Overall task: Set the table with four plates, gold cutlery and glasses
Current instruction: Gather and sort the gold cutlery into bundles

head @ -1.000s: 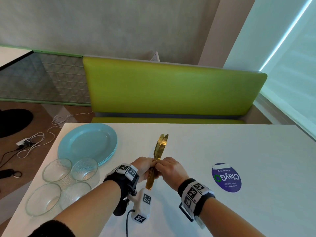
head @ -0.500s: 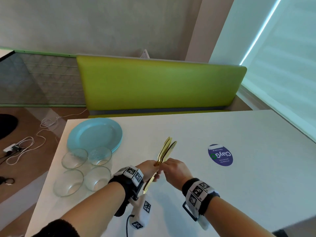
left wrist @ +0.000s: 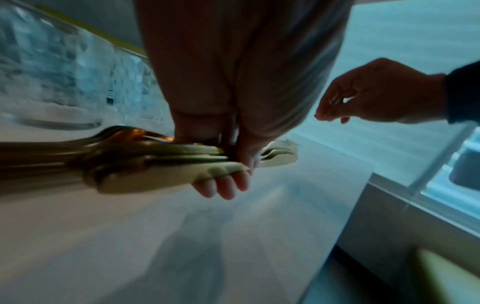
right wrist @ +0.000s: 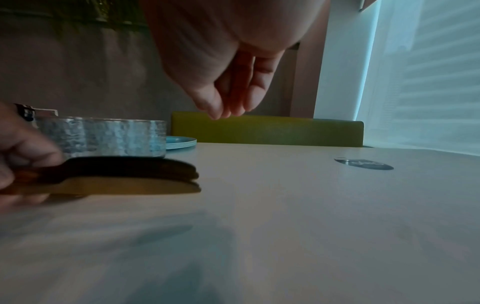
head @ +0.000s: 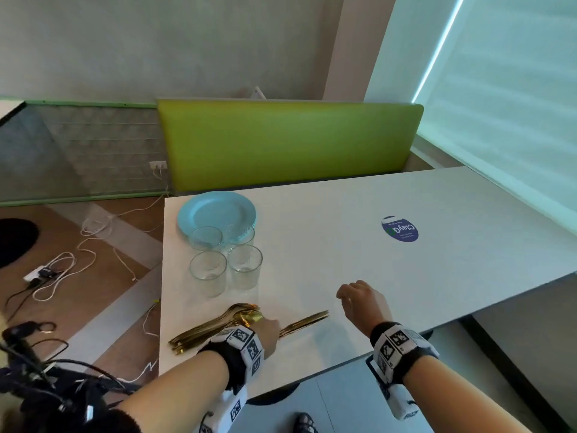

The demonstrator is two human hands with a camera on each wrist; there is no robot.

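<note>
Here the left hand (head: 269, 334) pinches a bundle of gold cutlery (head: 218, 325) low over the table (head: 343, 260), thumb above and fingers curled beneath. The bundle's long axis runs crosswise through that grip: spoon bowls and handles to its left, the remaining ends just past it toward the right hand (head: 362, 303). That hand hovers near, loosely curled and holding nothing. Beyond the grip stand four glasses (head: 226, 264), all seemingly empty, and behind them the stacked blue plates (head: 215, 214), bare on top.

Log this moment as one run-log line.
left hand: holds gold cutlery at table | right hand: free, above table | plates, glasses: unplaced
</note>
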